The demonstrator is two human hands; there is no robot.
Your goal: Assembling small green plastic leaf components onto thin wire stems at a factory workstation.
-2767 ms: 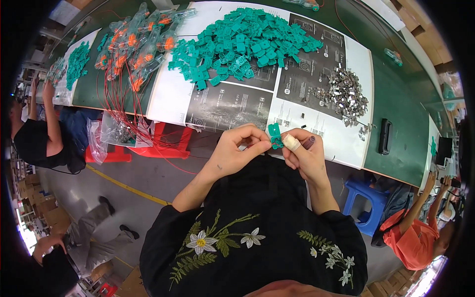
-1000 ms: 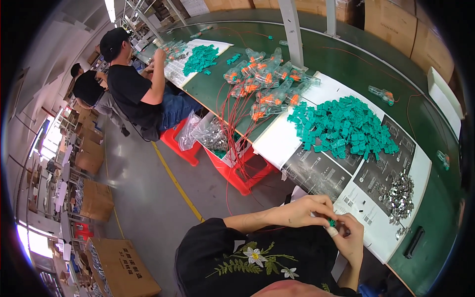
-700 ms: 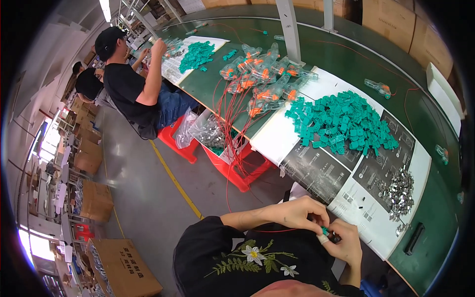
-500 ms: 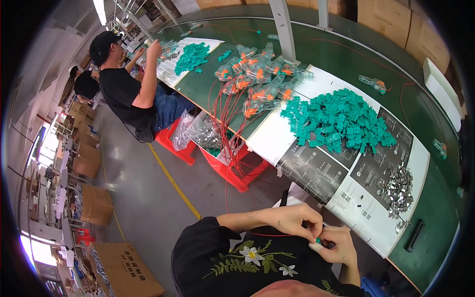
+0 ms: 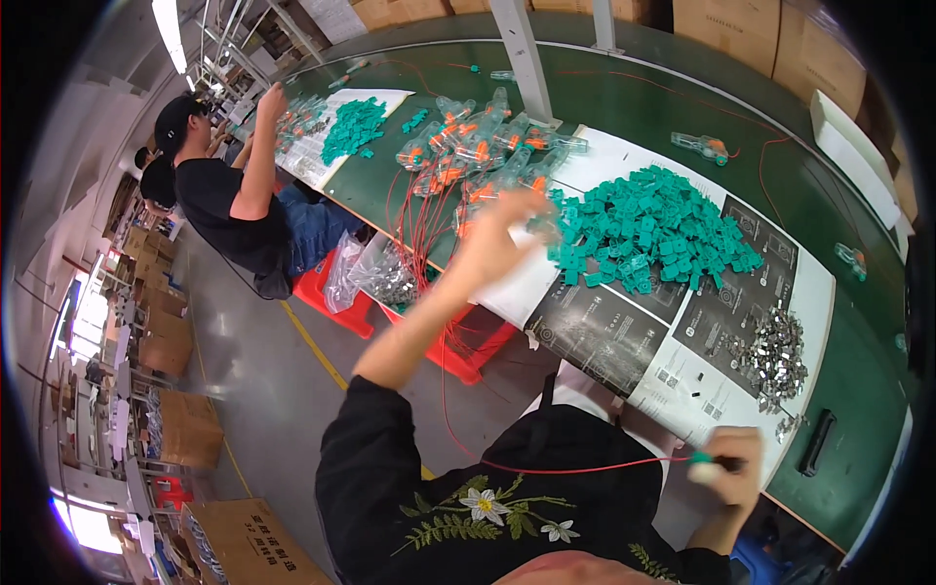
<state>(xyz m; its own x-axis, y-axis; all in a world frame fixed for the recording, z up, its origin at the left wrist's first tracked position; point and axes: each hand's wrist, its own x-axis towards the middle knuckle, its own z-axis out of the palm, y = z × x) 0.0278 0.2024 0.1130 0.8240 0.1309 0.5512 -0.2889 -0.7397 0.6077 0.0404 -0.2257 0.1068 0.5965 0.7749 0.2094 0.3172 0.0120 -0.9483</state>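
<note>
My right hand point(image 5: 733, 466) is closed, pinching a small green plastic piece point(image 5: 701, 456) near the front edge of the table. A red wire point(image 5: 585, 470) runs from that piece leftward across my lap. Smeared by motion, my left hand point(image 5: 502, 239) is over the table's front edge, next to a large pile of green plastic pieces point(image 5: 648, 229); its fingers are too blurred to read. Just behind it lies a heap of clear-bodied parts with orange inserts point(image 5: 478, 146), trailing a bundle of red wires point(image 5: 421, 219) over the edge.
Small metal pieces point(image 5: 777, 359) lie at the right on printed sheets point(image 5: 595, 331), with a black bar-shaped object point(image 5: 817, 444) beyond. A grey post point(image 5: 524, 68) rises from the green table point(image 5: 624, 102). Red stools point(image 5: 458, 361) stand below. At the left sits a co-worker point(image 5: 219, 195).
My hands were together in front of my chest and have parted. The left reached forward and left to the table; the right moved slightly right, keeping the green piece. The view shifted a little.
</note>
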